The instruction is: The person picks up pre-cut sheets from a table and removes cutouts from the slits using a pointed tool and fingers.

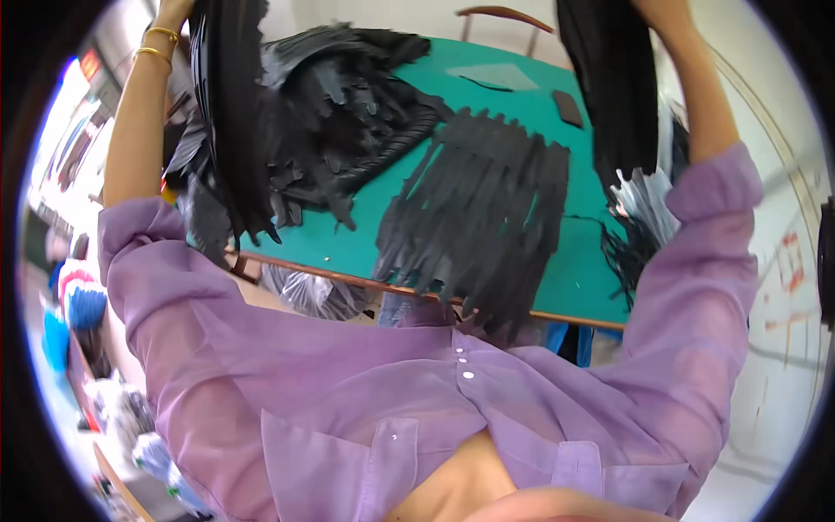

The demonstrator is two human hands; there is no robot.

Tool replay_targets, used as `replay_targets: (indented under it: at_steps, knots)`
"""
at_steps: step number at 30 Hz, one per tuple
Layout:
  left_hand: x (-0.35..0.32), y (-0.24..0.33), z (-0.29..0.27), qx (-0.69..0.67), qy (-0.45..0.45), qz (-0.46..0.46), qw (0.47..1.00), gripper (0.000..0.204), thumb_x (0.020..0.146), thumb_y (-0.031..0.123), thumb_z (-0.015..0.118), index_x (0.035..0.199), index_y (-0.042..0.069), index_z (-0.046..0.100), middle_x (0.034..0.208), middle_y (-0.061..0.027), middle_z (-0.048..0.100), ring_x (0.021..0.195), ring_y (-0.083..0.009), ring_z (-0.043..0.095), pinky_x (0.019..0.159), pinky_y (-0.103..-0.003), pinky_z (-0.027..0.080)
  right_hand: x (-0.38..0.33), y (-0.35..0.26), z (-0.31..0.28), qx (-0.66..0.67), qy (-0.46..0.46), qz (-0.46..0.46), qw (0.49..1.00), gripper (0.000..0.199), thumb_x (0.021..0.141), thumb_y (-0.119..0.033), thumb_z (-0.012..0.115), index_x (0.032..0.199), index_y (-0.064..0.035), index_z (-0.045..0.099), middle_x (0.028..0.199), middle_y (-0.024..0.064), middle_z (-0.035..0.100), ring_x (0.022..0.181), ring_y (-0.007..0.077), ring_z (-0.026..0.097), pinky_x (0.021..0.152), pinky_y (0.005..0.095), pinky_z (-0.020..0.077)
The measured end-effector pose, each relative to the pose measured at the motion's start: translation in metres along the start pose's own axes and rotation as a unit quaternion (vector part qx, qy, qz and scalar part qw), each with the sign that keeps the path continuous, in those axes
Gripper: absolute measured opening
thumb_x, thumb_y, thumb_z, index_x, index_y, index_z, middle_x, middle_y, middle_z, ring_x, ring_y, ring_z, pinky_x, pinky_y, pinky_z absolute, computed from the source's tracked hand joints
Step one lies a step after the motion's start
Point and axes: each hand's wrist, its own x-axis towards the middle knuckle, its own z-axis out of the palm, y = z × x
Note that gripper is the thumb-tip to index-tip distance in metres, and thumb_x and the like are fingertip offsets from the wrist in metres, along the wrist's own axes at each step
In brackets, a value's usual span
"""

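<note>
Both my arms are raised, and my hands are mostly cut off by the top edge. My left hand (177, 7), with gold bangles (155, 54) at the wrist, is beside a long bundle of glossy black strips (228, 113) hanging down from it. A second black bundle (613, 87) hangs at my right hand (654, 9). The fingers of both hands are out of sight, but the bundles hang from them. Between them, a flat layer of black strips (487, 200) lies on the green table (357, 239), its ends draping over the near edge.
A heap of black strips (339, 113) covers the table's left side. Farther back lie a clear plastic sheet (500, 76) and a dark phone (567, 109). Pale strips (645, 200) fan out by the right edge. A wooden chair (504, 16) stands behind; a plastic bag (317, 294) is below.
</note>
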Motion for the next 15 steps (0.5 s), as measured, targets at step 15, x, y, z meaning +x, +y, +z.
replay_targets:
  at_steps: [15]
  knots:
    - [-0.238,0.134,0.252,-0.584,-0.383,-0.308,0.646,0.046,0.089,0.02,0.068,0.126,-0.003,0.053,0.095,-0.002,0.062,0.09,-0.0082,0.058,0.087,-0.024,0.046,-0.038,0.026,-0.064,0.07,0.117,0.023,0.99,0.018,0.093,-0.015,0.056,0.082,-0.0048,0.046,0.068,-0.0048,0.038,0.063,0.0042,0.035,0.055,0.023,0.0308]
